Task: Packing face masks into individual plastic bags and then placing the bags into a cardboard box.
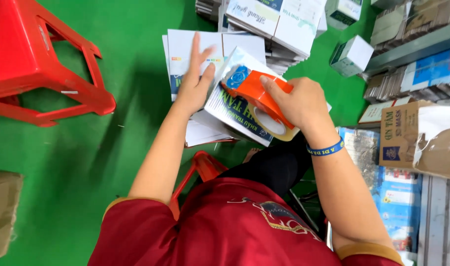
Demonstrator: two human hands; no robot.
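A white and blue carton [237,106] lies mid-floor over flat white cartons [195,49]; small white boxes [352,55] stand behind, a brown cardboard box [419,138] at right.

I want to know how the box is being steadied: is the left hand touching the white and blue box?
Touching. The head view shows the left hand pressed flat against the side of the white and blue box, no gap, while the right hand grips the orange tape dispenser.
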